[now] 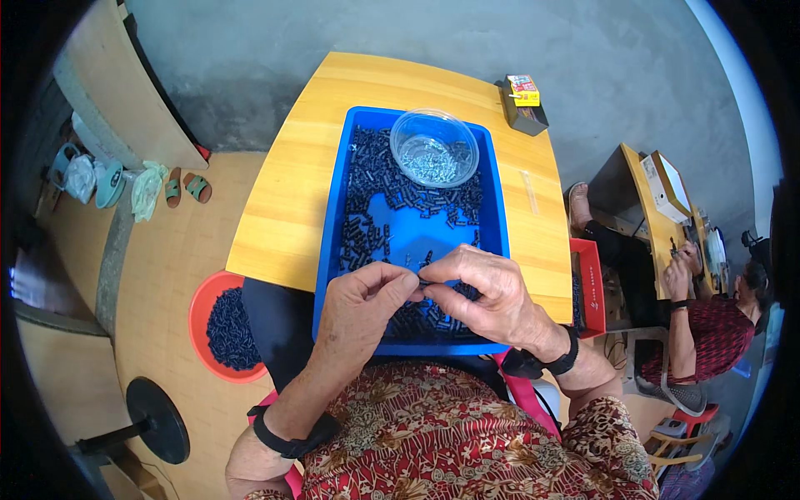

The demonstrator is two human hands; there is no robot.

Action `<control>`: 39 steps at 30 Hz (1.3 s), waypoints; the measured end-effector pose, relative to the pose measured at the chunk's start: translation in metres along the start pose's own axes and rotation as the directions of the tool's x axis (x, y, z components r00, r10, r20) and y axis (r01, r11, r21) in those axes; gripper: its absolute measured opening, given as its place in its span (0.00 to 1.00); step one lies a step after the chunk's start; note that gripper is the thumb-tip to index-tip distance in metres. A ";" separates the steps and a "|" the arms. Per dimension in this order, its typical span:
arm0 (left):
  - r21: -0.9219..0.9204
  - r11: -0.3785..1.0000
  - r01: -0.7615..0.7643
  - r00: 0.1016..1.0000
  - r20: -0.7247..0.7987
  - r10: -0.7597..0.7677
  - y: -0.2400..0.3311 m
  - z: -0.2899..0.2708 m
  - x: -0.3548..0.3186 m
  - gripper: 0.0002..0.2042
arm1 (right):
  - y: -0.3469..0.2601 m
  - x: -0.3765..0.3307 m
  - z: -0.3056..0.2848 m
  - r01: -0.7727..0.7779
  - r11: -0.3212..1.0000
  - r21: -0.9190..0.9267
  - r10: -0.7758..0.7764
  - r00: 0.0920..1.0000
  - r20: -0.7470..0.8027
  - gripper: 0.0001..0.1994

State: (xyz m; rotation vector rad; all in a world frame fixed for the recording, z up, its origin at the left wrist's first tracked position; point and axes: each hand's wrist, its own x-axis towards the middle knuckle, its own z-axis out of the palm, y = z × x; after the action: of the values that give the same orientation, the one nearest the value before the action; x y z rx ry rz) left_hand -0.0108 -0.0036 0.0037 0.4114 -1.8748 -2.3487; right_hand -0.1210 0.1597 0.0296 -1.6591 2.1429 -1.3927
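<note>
My left hand point(360, 310) and my right hand point(492, 293) meet over the near half of a blue plastic tray point(332, 218). Both are closed in a pinch, fingertips almost touching around a small dark piece point(422, 282) that they mostly hide. Many short black cylindrical pieces point(367, 171) lie heaped in the tray, with bare blue bottom showing in the middle. At the tray's far right, a clear round plastic bowl point(394, 138) rests on the black pieces. Tiny silvery metal parts point(433, 164) cover its bottom.
The tray stands on a yellow wooden table point(283, 167). A dark box point(527, 119) with a yellow packet sits at its far right corner. On the floor are a red basin point(200, 312) of black pieces and a red crate point(593, 292). Another person point(708, 333) works at a right-hand desk.
</note>
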 end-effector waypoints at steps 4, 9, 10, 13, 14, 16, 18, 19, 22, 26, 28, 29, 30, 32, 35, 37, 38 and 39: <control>-0.020 1.000 -0.013 1.000 -0.013 0.013 0.000 0.004 -0.002 0.09 | -0.001 -0.009 0.005 -0.209 0.966 0.151 0.214 0.977 -0.019 0.09; -0.096 0.993 -0.067 0.998 -0.026 0.065 -0.003 0.010 -0.003 0.08 | -0.001 -0.015 0.007 -0.409 0.740 0.534 0.471 0.882 0.024 0.04; -0.159 0.983 -0.092 0.996 -0.031 0.088 -0.003 0.011 -0.004 0.08 | 0.000 -0.016 0.007 -0.408 0.741 0.534 0.471 0.882 0.021 0.04; -0.140 0.986 -0.092 0.996 -0.030 0.089 -0.009 0.010 -0.003 0.09 | 0.001 -0.017 0.010 -0.389 0.626 0.676 0.507 0.861 0.026 0.03; -0.138 0.986 -0.092 0.996 -0.029 0.089 -0.011 0.010 -0.003 0.09 | -0.002 -0.017 0.012 -0.391 0.624 0.677 0.522 0.853 0.012 0.03; -0.130 0.988 -0.083 0.996 -0.056 0.076 -0.015 0.011 -0.004 0.09 | -0.005 -0.018 0.015 -0.392 0.622 0.678 0.536 0.844 -0.003 0.03; -0.159 0.984 -0.076 0.996 -0.062 0.067 -0.014 0.012 -0.004 0.08 | -0.005 -0.019 0.018 -0.337 0.713 0.614 0.479 0.875 -0.075 0.03; -0.189 0.979 -0.070 0.996 -0.068 0.058 -0.013 0.013 -0.004 0.08 | -0.005 -0.020 0.018 -0.337 0.713 0.615 0.478 0.875 -0.075 0.03; -0.164 0.986 -0.017 0.997 -0.080 0.004 -0.008 0.017 -0.005 0.08 | -0.003 -0.021 0.019 -0.341 0.710 0.615 0.491 0.867 -0.086 0.04; -0.105 0.994 -0.024 0.997 -0.072 0.016 -0.008 0.015 -0.003 0.07 | -0.001 -0.024 0.020 -0.344 0.863 0.371 0.420 0.896 -0.145 0.07; -0.026 0.999 -0.026 0.997 -0.073 0.024 -0.010 0.012 -0.002 0.07 | -0.002 -0.021 0.020 -0.307 0.918 0.252 0.353 0.922 -0.161 0.08; -0.026 0.999 -0.025 0.997 -0.075 0.023 -0.010 0.010 -0.001 0.07 | -0.005 -0.018 0.018 -0.230 0.957 0.178 0.260 0.951 -0.165 0.10; 0.010 1.000 -0.014 0.998 -0.056 0.015 -0.010 0.008 0.001 0.07 | -0.006 -0.015 0.016 -0.152 0.983 0.099 0.166 0.972 -0.164 0.11; 0.044 0.999 -0.004 0.999 -0.033 0.005 -0.009 0.003 0.001 0.07 | -0.004 -0.012 0.010 -0.105 0.994 0.026 0.107 0.990 -0.087 0.12; 0.119 0.993 0.021 0.999 0.025 -0.024 -0.006 0.000 0.000 0.07 | 0.000 -0.014 0.005 -0.062 0.997 -0.042 0.062 0.998 0.018 0.13; 0.167 0.981 0.099 0.993 0.053 -0.109 -0.006 -0.001 0.000 0.07 | 0.003 -0.012 0.003 0.020 0.999 -0.031 -0.018 0.999 0.040 0.13; 0.167 0.981 0.099 0.992 0.056 -0.110 -0.005 0.000 0.000 0.07 | 0.003 -0.012 0.003 0.018 0.999 -0.033 -0.017 0.999 0.038 0.13; 0.139 0.984 0.113 0.991 0.057 -0.122 -0.003 0.001 0.000 0.07 | 0.003 -0.012 0.003 0.035 0.995 -0.095 -0.033 0.999 0.027 0.13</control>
State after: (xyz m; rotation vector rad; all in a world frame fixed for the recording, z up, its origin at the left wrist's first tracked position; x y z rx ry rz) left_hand -0.0106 -0.0019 0.0008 0.4770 -2.1036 -2.3411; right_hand -0.1167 0.1673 0.0207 -1.7446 2.2096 -1.2899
